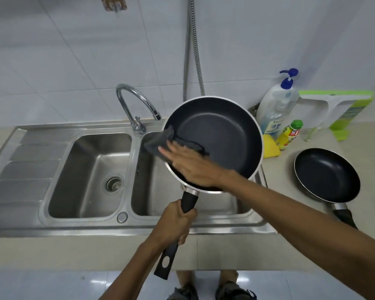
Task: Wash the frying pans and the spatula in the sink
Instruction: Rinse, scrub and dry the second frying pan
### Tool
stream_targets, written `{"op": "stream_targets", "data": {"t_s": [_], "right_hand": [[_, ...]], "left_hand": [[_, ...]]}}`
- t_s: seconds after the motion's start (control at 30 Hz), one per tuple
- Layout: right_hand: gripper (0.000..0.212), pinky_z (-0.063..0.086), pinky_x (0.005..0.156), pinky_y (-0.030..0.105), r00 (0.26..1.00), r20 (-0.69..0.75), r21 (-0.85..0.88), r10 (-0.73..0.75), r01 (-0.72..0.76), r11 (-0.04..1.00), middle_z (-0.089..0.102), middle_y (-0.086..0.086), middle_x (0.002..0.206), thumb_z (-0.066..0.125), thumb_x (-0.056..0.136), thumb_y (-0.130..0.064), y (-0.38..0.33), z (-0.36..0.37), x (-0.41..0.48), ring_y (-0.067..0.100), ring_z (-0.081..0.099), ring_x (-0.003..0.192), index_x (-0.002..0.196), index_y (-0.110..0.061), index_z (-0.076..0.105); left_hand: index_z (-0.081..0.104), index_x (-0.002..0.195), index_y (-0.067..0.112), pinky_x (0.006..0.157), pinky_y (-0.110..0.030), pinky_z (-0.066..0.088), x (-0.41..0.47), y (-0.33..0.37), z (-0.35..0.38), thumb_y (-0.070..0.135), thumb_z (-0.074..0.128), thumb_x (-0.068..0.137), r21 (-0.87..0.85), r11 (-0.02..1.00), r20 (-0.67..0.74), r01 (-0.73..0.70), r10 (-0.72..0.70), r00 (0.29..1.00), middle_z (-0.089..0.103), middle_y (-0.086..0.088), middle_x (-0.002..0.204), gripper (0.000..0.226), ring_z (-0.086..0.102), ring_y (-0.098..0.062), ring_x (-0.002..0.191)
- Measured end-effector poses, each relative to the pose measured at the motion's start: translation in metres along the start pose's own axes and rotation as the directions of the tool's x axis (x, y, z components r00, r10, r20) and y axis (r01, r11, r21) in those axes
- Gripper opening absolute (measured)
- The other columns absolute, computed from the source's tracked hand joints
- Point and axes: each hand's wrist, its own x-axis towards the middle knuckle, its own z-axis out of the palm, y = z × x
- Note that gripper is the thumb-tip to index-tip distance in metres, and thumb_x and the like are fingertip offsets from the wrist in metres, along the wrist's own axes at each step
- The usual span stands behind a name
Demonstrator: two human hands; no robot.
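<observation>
Your left hand (178,224) has its fingers clamped round the handle of the large frying pan (225,131); right hand (191,167) fingers press flat on the grey cloth (158,144) — right of them, your forearm partly hides the small frying pan (327,176) handle.

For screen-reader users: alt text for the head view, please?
The left hand grips a large black frying pan by its handle over the right sink basin while the right hand presses a grey cloth inside it. A smaller pan sits on the counter.
</observation>
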Motion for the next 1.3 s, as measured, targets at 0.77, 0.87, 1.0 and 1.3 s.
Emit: {"op": "stream_targets", "data": {"t_s": [0.77,0.87,1.0,1.3], "right_hand": [[0.057,0.015,0.123,0.025,0.807,-0.110,0.457,0.581,-0.478,0.750,0.034,0.002,0.163,0.039,0.099,0.000,-0.035,0.010,-0.039,0.016,0.025,0.152,0.154,-0.013,0.040],[0.066,0.010,0.127,0.043,0.832,-0.115,0.307,0.543,-0.490,0.816,0.022,0.019,0.165,0.042,0.092,0.004,0.017,-0.011,0.012,0.035,0.016,0.154,0.156,-0.001,0.027],[0.076,0.016,0.123,0.054,0.751,-0.160,-0.014,0.640,-0.650,0.760,0.018,0.022,0.165,0.053,0.088,-0.005,0.111,-0.029,-0.009,0.043,0.016,0.152,0.158,0.000,0.021],[0.053,0.044,0.107,0.044,0.760,0.055,0.386,0.647,-0.614,0.688,0.057,0.009,0.145,0.040,0.095,-0.011,-0.019,0.013,-0.065,0.036,0.055,0.128,0.145,-0.023,0.053]], "left_hand": [[0.052,0.089,0.004,0.040,-0.027,0.036,0.023,0.006,0.004,0.017,0.054,0.096,0.159,0.984,0.062,-0.082,0.073,0.995,0.050,-0.014,0.049,0.014,0.043,-0.024,0.037],[0.049,0.082,0.009,0.038,-0.026,0.033,0.022,0.012,0.009,0.019,0.057,0.095,0.141,0.987,0.092,-0.071,0.059,0.994,0.046,-0.012,0.049,0.018,0.038,-0.021,0.035],[0.043,0.078,0.013,0.037,-0.024,0.030,0.031,0.022,0.002,0.017,0.060,0.094,0.021,0.999,0.115,-0.027,0.024,0.993,0.039,-0.004,0.047,0.024,0.032,-0.018,0.033],[0.056,0.090,0.006,0.043,-0.030,0.038,0.040,0.011,0.004,0.017,0.058,0.094,0.186,0.981,0.053,-0.048,0.039,0.998,0.051,-0.001,0.054,0.012,0.044,-0.013,0.039]]}}
